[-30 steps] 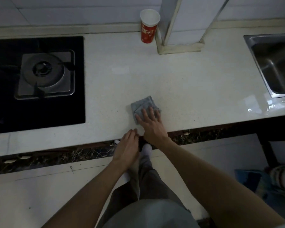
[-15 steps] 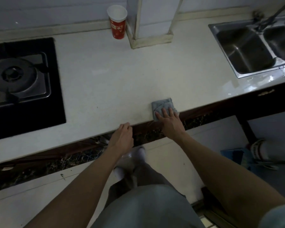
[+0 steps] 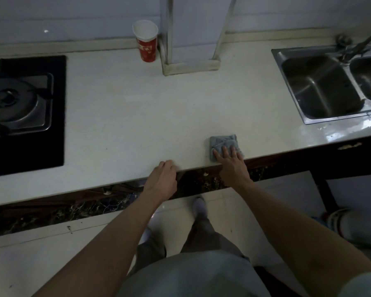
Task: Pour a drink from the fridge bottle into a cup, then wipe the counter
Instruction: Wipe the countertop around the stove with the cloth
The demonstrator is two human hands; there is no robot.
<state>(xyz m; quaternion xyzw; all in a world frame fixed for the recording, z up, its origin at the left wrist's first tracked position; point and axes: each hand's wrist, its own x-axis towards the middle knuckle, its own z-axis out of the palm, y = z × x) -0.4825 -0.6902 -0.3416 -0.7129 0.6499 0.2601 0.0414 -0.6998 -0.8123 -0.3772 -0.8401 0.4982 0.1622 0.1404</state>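
The right hand (image 3: 231, 162) lies flat, fingers straight and spread, pressing a folded grey-blue cloth (image 3: 223, 143) onto the pale stone counter (image 3: 137, 116) close to its front edge. The left hand (image 3: 162, 176) rests at the counter edge, fingers loosely curled, holding nothing. A red-and-white paper cup (image 3: 146, 42) stands upright at the back wall, well apart from the cloth. A stainless steel sink (image 3: 321, 86) sits to the right, a black gas hob (image 3: 24, 112) to the left.

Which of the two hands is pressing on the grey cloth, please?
The right hand, fingers flat on the grey cloth; the left hand only rests on the counter edge.
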